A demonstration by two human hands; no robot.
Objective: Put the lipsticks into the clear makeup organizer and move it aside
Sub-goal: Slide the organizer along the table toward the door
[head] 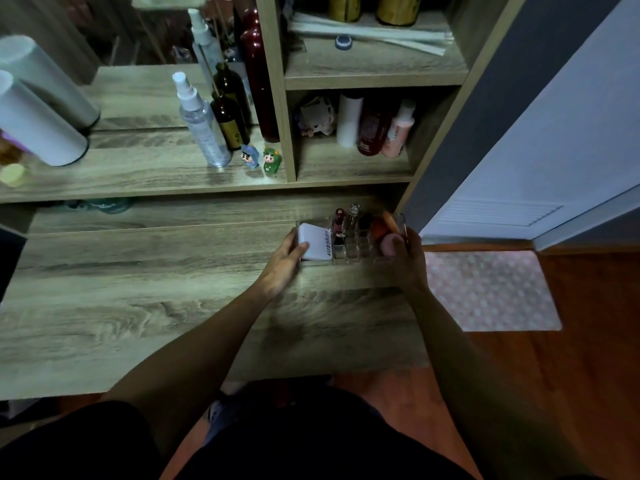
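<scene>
The clear makeup organizer (360, 252) stands at the far right of the wooden desk, near its back edge. Its small cells hold upright lipsticks (340, 225), one dark red with a clear-capped one beside it, plus orange and pink sponges at the right end. A white compact labelled "skin" (317, 242) lies in its left compartment. My left hand (285, 261) grips the organizer's left end, thumb on the compact. My right hand (407, 259) grips the right end.
The raised shelf behind holds a spray bottle (201, 126), brown bottles (230, 123), two small figurines (263, 159) and white cylinders (38, 123). Cubbies (353, 157) at right hold more bottles. A pink dotted mat (491, 292) lies on the floor to the right.
</scene>
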